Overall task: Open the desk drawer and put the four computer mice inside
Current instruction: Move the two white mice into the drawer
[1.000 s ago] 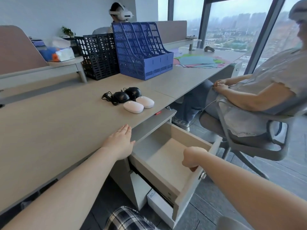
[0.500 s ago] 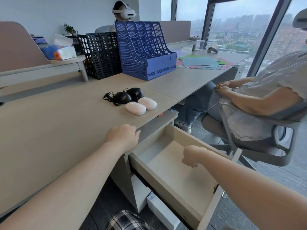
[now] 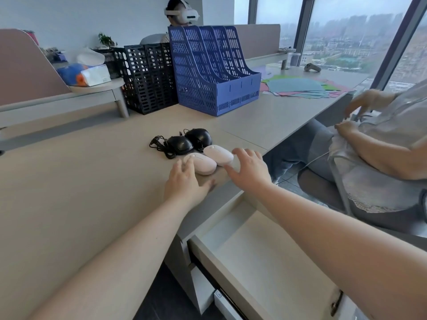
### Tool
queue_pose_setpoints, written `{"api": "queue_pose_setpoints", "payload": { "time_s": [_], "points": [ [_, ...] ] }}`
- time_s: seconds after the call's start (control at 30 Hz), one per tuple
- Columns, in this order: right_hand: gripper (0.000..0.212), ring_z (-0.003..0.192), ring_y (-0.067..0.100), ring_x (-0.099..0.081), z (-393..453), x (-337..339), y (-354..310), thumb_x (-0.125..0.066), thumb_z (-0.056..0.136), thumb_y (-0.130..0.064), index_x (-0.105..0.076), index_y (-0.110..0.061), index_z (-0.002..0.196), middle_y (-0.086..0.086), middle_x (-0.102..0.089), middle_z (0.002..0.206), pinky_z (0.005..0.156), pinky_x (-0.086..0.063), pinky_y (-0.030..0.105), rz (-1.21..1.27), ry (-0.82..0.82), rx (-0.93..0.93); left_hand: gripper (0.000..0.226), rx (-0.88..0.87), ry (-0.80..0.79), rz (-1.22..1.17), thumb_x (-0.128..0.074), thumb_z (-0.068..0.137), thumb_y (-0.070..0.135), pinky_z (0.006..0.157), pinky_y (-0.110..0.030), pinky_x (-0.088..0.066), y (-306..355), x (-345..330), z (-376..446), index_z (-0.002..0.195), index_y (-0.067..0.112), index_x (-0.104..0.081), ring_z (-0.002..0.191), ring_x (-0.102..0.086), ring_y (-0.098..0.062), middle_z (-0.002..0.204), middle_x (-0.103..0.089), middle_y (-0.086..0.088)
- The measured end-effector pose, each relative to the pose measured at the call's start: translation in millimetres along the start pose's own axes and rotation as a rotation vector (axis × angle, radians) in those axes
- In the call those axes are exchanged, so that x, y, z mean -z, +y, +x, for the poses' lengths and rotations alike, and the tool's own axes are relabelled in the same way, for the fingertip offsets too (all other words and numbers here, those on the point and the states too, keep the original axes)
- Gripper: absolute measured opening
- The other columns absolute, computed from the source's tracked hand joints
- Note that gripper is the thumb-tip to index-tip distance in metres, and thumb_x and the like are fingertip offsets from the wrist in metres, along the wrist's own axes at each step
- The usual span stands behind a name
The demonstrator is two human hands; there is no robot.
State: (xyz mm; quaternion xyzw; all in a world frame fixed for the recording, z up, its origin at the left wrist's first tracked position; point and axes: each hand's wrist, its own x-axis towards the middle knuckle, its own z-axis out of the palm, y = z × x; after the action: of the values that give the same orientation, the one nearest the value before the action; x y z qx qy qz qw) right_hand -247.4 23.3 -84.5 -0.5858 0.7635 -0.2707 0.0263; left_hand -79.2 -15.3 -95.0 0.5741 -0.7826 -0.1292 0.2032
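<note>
Two white mice lie side by side near the desk's front edge: the nearer white mouse (image 3: 203, 163) and the farther white mouse (image 3: 219, 154). Behind them sit two black corded mice (image 3: 180, 144) (image 3: 199, 136) with a bundled cable (image 3: 159, 144). My left hand (image 3: 184, 181) is spread, fingertips at the nearer white mouse. My right hand (image 3: 249, 168) is spread just right of the farther white mouse, fingers at its side. Neither hand holds anything. The desk drawer (image 3: 254, 248) stands pulled out below the desk edge, with nothing inside.
A blue file rack (image 3: 215, 72) and a black mesh rack (image 3: 147, 77) stand at the back of the desk (image 3: 69, 192). Coloured paper sheets (image 3: 298, 86) lie far right. A seated person (image 3: 381, 144) on a chair is close to the drawer's right.
Both hands moved up from the drawer and desk edge to the two white mice. The drawer, being pulled out a second ago, now stands wide open.
</note>
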Motion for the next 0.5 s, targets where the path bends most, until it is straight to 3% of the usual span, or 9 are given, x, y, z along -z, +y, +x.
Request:
{"api": "queue_pose_setpoints", "payload": {
  "time_s": [0.13, 0.2, 0.33, 0.5],
  "points": [
    [0.061, 0.133, 0.03, -0.037, 28.1, -14.6, -11.6, -0.048, 0.087, -0.048, -0.034, -0.028, 0.142, 0.004, -0.047, 0.143, 0.103, -0.036, 0.045, 0.034, -0.089, -0.046, 0.081, 0.045, 0.005, -0.098, -0.066, 0.074, 0.06, 0.107, -0.038, -0.036, -0.4, -6.3, 27.0, 0.135, 0.013, -0.039, 0.132, -0.037, -0.029, 0.137, -0.045, -0.014],
    [0.064, 0.135, 0.031, -0.037, 37.3, -19.4, -14.4, -0.048, 0.088, -0.047, -0.03, -0.026, 0.145, 0.004, -0.044, 0.146, 0.105, -0.035, 0.045, 0.056, -0.118, -0.072, 0.085, 0.045, -0.021, -0.113, -0.068, 0.073, 0.06, 0.106, -0.036, -0.034, 0.5, -6.0, 36.3, 0.136, 0.012, -0.037, 0.133, -0.037, -0.029, 0.139, -0.044, -0.014],
    [0.059, 0.126, 0.034, -0.049, 45.2, -16.8, -13.8, -0.048, 0.09, -0.045, -0.039, -0.015, 0.139, 0.011, -0.055, 0.138, 0.097, -0.042, 0.042, 0.087, -0.168, -0.071, 0.108, 0.069, -0.109, -0.116, -0.072, 0.071, 0.059, 0.113, -0.036, -0.03, 2.9, -3.8, 49.1, 0.151, 0.012, -0.017, 0.141, -0.031, -0.027, 0.152, -0.032, -0.011],
    [0.067, 0.117, 0.034, -0.056, 47.7, 1.2, -4.9, -0.058, 0.081, -0.05, -0.043, -0.011, 0.133, 0.01, -0.061, 0.124, 0.086, -0.047, 0.039, -0.001, -0.247, -0.063, 0.127, 0.146, -0.089, -0.056, -0.072, 0.053, 0.074, 0.11, -0.038, -0.036, 11.4, -0.4, 41.3, 0.149, 0.01, -0.019, 0.138, -0.035, -0.026, 0.147, -0.036, -0.012]
  ]
}}
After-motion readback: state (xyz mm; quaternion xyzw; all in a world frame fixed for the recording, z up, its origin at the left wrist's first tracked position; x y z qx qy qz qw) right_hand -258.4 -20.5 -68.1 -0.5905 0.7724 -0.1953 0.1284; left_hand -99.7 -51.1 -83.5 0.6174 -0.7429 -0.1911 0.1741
